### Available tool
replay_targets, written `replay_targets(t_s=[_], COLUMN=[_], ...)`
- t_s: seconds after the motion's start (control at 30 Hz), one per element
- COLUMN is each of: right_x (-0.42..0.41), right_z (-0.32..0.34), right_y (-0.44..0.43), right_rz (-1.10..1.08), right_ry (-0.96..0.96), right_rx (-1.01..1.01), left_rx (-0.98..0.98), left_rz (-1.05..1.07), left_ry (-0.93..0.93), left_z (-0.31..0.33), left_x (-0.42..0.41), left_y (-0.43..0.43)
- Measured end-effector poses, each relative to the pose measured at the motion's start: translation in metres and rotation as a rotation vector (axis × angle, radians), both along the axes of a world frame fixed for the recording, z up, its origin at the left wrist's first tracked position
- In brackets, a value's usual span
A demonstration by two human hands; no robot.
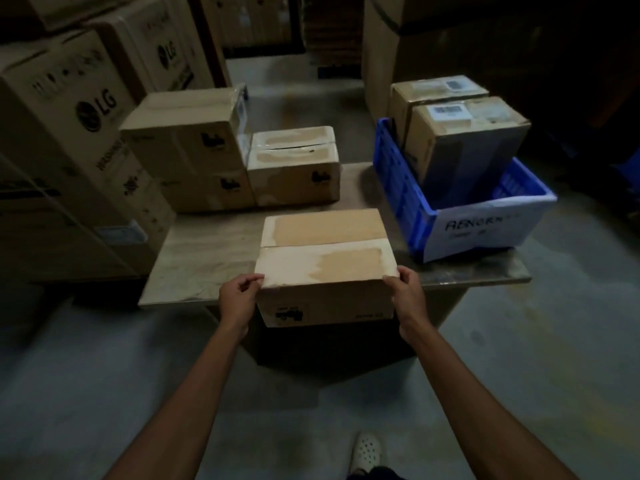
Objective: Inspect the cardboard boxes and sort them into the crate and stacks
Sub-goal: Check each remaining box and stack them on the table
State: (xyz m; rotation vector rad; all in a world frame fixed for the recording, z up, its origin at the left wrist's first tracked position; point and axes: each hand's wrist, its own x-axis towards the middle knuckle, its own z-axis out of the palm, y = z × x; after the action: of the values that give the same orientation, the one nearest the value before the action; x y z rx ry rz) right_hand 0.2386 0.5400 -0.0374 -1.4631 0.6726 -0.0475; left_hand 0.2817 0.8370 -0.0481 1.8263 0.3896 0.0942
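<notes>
A closed cardboard box [325, 261] with worn tape marks on top sits at the near edge of a low wooden platform [201, 258]. My left hand [240, 299] grips its near left corner and my right hand [410, 297] grips its near right corner. A blue plastic crate [412, 202] with a white handwritten label stands at the right and holds two taped boxes [464, 140]. At the back left, two boxes are stacked [187, 150], with a single box [294, 168] beside them.
Large LG-printed cartons [69, 133] are piled at the left, touching the platform. More tall cartons [398, 46] stand behind the crate. Grey concrete floor [104, 375] surrounds the platform. My foot in a white clog [367, 448] is on the floor below.
</notes>
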Motion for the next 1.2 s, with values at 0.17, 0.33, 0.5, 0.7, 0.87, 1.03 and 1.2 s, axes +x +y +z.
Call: replay_targets(t_s=[0.17,0.33,0.5,0.7,0.87,1.03,1.2], right_x=[0.031,0.052,0.073,0.102,0.124,0.157,0.186], right_z=[-0.011,-0.015,-0.015,-0.015,-0.011,0.002,-0.009], right_y=[-0.005,-0.003,0.008,0.013,0.027,0.080,0.131], right_rz=[0.177,0.350,0.528,0.612,0.506,0.714,1.016], right_ry=[0.008,0.026,0.023,0.030,0.016,-0.108,-0.041], right_rx=[0.013,-0.086,-0.537,-0.695,-0.968,-1.068,-1.208], left_rx=[0.016,0.053,0.083,0.230,0.540,0.843,1.063], left_rz=[0.057,0.078,0.038,-0.044,-0.175,-0.440,-0.714], left_ry=[0.009,0.056,0.085,0.076,-0.040,-0.162,-0.074], left_z=[-0.012,-0.009,-0.018,-0.030,-0.028,-0.014,-0.019], left_x=[0.017,0.032,0.056,0.080,0.097,0.138,0.165], left_y=[-0.002,-0.006,0.003,0.014,0.022,0.032,0.039])
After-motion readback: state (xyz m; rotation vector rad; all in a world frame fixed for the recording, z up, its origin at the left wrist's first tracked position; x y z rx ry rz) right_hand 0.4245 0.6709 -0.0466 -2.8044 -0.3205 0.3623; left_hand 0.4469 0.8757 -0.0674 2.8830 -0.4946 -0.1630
